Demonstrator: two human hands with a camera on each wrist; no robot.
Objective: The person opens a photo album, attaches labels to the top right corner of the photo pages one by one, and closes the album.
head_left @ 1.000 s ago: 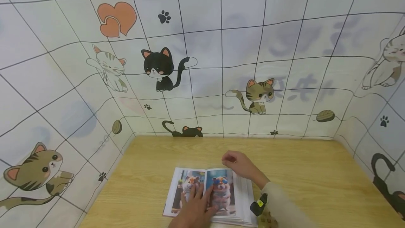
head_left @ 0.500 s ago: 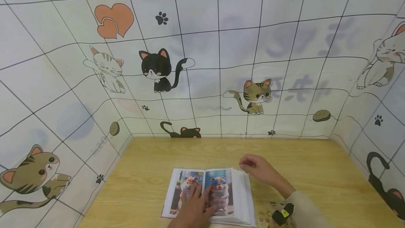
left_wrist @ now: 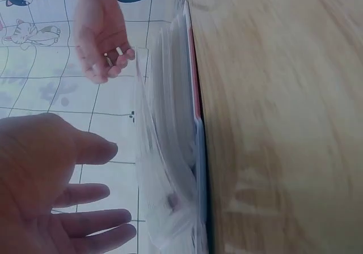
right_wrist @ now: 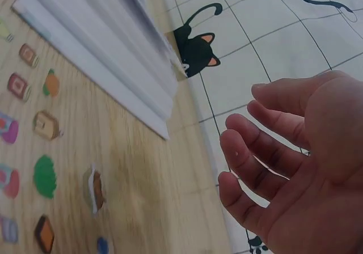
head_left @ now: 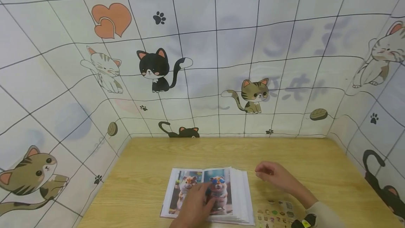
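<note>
1. Photo album (head_left: 223, 201): it lies open on the wooden table (head_left: 152, 157), near the table's front edge in the head view, with a picture on each of the two facing pages.
2. The left-hand picture (head_left: 175, 198), partly covered, shows a hamster-like animal with orange about its eyes; the right-hand picture (head_left: 225, 208) shows a similar animal with blue glasses.
3. Several white page edges (head_left: 243, 198) fan out in layers along the album's right side. The left wrist view shows the leaves in a loose stack, with a red and blue cover edge (left_wrist: 198, 118) against the table.
4. The left hand (head_left: 194, 203) is over the middle of the album, across the inner parts of both pages. Its fingers are relaxed and a little apart, the thumb clear of them, and it grips nothing; I cannot tell whether a fingertip touches the paper.
5. The right hand (head_left: 273, 173) hangs above the table, just beside the album's upper right corner and apart from it. Its fingers are loosely bent, with a narrow gap to the thumb, and nothing is in them.
6. Rows of small coloured pictures (head_left: 274, 213) lie on the table right of the album, below the right hand in the head view.
7. A black device (head_left: 303, 222) with a yellow mark sits by the right arm's pale sleeve (head_left: 326, 217).
8. Behind stands a white wall (head_left: 202, 48) printed with grid lines and cartoon cats.
</note>
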